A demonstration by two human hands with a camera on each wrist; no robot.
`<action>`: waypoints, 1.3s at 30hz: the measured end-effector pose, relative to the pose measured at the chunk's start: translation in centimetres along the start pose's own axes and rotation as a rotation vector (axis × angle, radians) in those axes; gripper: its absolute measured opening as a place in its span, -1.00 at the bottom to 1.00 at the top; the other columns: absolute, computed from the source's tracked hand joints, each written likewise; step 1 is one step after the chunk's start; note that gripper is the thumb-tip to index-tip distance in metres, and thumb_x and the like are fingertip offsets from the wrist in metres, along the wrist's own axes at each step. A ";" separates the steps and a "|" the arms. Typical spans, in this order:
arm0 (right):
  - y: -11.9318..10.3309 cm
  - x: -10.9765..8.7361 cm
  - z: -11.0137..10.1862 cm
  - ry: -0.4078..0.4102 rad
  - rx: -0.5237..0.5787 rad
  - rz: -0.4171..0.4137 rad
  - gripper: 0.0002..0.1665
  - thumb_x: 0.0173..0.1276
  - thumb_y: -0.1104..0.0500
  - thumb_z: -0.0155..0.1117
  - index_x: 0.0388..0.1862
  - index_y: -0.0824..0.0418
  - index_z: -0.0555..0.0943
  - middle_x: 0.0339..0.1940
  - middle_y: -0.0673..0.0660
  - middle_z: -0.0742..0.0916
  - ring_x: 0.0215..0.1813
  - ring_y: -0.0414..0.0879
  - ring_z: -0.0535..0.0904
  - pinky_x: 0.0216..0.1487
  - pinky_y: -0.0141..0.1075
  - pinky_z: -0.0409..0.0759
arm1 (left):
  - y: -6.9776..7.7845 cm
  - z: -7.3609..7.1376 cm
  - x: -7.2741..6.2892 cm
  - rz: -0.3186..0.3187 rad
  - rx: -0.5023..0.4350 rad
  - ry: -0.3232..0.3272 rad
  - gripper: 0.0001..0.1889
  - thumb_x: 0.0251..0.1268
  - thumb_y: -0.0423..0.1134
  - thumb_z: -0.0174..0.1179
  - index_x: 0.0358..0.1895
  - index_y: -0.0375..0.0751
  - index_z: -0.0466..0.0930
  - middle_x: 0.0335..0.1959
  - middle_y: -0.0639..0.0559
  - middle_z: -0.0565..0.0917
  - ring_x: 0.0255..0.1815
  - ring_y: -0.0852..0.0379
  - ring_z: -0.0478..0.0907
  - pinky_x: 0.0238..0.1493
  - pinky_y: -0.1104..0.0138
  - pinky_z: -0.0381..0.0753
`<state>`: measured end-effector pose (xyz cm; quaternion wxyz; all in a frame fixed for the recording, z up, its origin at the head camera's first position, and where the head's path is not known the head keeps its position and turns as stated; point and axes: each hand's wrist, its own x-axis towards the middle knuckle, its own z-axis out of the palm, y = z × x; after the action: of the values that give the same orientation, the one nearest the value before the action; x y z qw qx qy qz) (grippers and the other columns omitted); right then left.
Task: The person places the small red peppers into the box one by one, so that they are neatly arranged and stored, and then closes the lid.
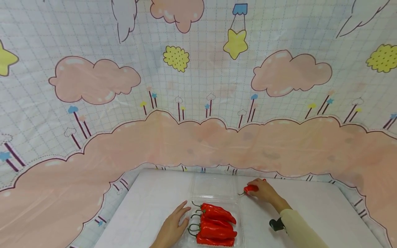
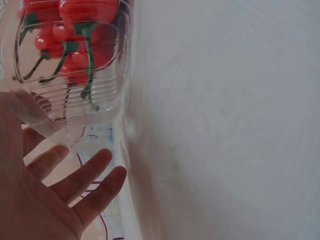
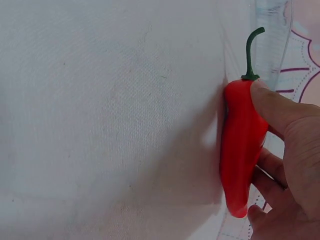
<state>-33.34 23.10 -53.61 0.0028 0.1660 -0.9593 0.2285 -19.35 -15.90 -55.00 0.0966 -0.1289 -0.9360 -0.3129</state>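
Note:
My right hand (image 1: pixel 262 191) grips a single red chili pepper (image 3: pixel 244 150) at the table's far right, thumb near its green stem (image 3: pixel 249 55) and fingers behind it. The pepper lies low over the white tabletop. Beside the left edge of a clear plastic box (image 2: pixel 100 112) is my left hand (image 1: pixel 174 222), its fingers spread and relaxed, holding nothing. Several red peppers (image 1: pixel 217 231) lie side by side in the box, stems toward my left hand. The box's clear lid (image 1: pixel 214 186) is folded back flat behind it.
The white tabletop (image 1: pixel 149 206) extends on both sides of the box. A patterned cloth with pink clouds (image 1: pixel 96 81) hangs behind the table and shows around its edges. A black strap piece (image 1: pixel 276 224) sits at my right wrist, by the pale yellow sleeve (image 1: pixel 299 227).

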 end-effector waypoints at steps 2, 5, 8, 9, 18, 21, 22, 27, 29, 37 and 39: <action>-0.1 -0.2 -0.1 -0.004 0.008 0.001 -0.57 0.20 0.09 0.46 0.04 0.17 0.67 0.02 0.22 0.66 0.01 0.08 0.58 0.13 0.06 0.62 | -0.1 0.0 -0.1 0.010 0.005 0.004 -0.64 0.34 -0.20 0.18 0.19 -0.09 0.58 0.41 -0.03 0.45 0.28 -0.08 0.54 0.19 -0.04 0.57; -0.1 -0.4 -0.1 -0.011 0.023 0.002 -0.56 0.19 0.08 0.46 0.06 0.16 0.67 0.02 0.21 0.66 0.02 0.07 0.57 0.14 0.06 0.61 | -0.1 0.0 -0.1 0.011 0.005 0.008 -0.64 0.34 -0.20 0.18 0.19 -0.08 0.58 0.41 -0.03 0.46 0.29 -0.08 0.54 0.19 -0.04 0.57; 0.0 -0.7 0.0 -0.018 0.020 0.006 -0.53 0.19 0.05 0.46 0.07 0.17 0.66 0.02 0.19 0.67 0.01 0.06 0.57 0.12 0.05 0.62 | -0.2 0.1 -0.2 0.001 -0.005 -0.004 -0.64 0.34 -0.20 0.18 0.19 -0.08 0.58 0.41 -0.03 0.45 0.30 -0.09 0.53 0.21 -0.06 0.56; 0.0 -0.8 0.0 -0.020 0.016 0.014 -0.52 0.19 0.04 0.46 0.08 0.17 0.65 0.03 0.19 0.67 0.02 0.05 0.57 0.12 0.05 0.61 | -0.2 0.1 -0.2 -0.003 -0.010 -0.010 -0.64 0.34 -0.20 0.18 0.19 -0.07 0.58 0.42 -0.03 0.45 0.30 -0.10 0.52 0.21 -0.06 0.55; 0.3 -0.8 0.2 0.035 -0.068 0.019 -0.51 0.23 0.00 0.42 0.11 0.15 0.63 0.04 0.22 0.70 0.01 0.09 0.58 0.12 0.11 0.56 | -0.2 0.1 0.0 0.018 0.008 0.000 -0.64 0.35 -0.19 0.18 0.19 -0.07 0.58 0.41 -0.02 0.45 0.28 -0.08 0.54 0.19 -0.05 0.57; 0.4 -0.8 0.2 0.061 -0.082 0.016 -0.51 0.24 0.01 0.41 0.11 0.16 0.63 0.03 0.23 0.71 0.01 0.10 0.59 0.13 0.09 0.58 | -0.2 0.1 0.1 0.029 0.021 0.019 -0.64 0.34 -0.20 0.19 0.19 -0.07 0.58 0.40 -0.01 0.46 0.27 -0.07 0.55 0.17 -0.02 0.59; 0.4 -0.7 0.3 0.064 -0.083 0.022 -0.52 0.24 0.01 0.41 0.11 0.16 0.63 0.03 0.23 0.71 0.02 0.10 0.60 0.13 0.08 0.59 | -0.2 0.1 0.1 0.031 0.020 0.022 -0.64 0.34 -0.21 0.19 0.18 -0.07 0.59 0.40 -0.01 0.47 0.27 -0.07 0.56 0.17 -0.02 0.59; 0.7 -1.0 0.4 0.053 -0.062 0.061 -0.50 0.23 0.01 0.42 0.13 0.15 0.63 0.06 0.22 0.70 0.04 0.09 0.59 0.12 0.06 0.61 | -0.1 0.0 -0.2 0.024 -0.001 0.014 -0.63 0.34 -0.20 0.18 0.19 -0.07 0.58 0.41 -0.03 0.46 0.27 -0.08 0.55 0.17 -0.02 0.59; 0.8 -1.0 0.4 0.045 -0.049 0.080 -0.48 0.23 0.01 0.42 0.15 0.15 0.61 0.08 0.22 0.70 0.07 0.11 0.58 0.16 0.09 0.59 | 0.0 0.0 -0.1 0.018 -0.004 0.007 -0.63 0.35 -0.19 0.18 0.20 -0.07 0.58 0.41 -0.03 0.45 0.28 -0.08 0.54 0.17 -0.03 0.59; 0.9 -1.3 0.7 0.007 0.047 0.186 -0.40 0.23 0.08 0.44 0.24 0.19 0.56 0.19 0.26 0.65 0.18 0.20 0.54 0.26 0.16 0.52 | -0.1 -0.1 0.1 0.017 0.001 -0.014 -0.64 0.36 -0.20 0.17 0.20 -0.08 0.57 0.42 -0.03 0.44 0.28 -0.09 0.54 0.17 -0.04 0.59; 1.0 -1.4 0.7 0.014 0.055 0.194 -0.40 0.22 0.10 0.45 0.24 0.19 0.56 0.17 0.25 0.66 0.16 0.17 0.55 0.24 0.14 0.54 | -0.2 0.0 0.1 0.018 0.000 -0.014 -0.63 0.35 -0.20 0.17 0.20 -0.08 0.57 0.42 -0.03 0.44 0.29 -0.09 0.53 0.18 -0.04 0.58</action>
<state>-32.29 24.12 -54.83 -0.0174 0.0709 -0.9642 0.2550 -19.50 -16.04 -55.04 0.0930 -0.1393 -0.9355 -0.3111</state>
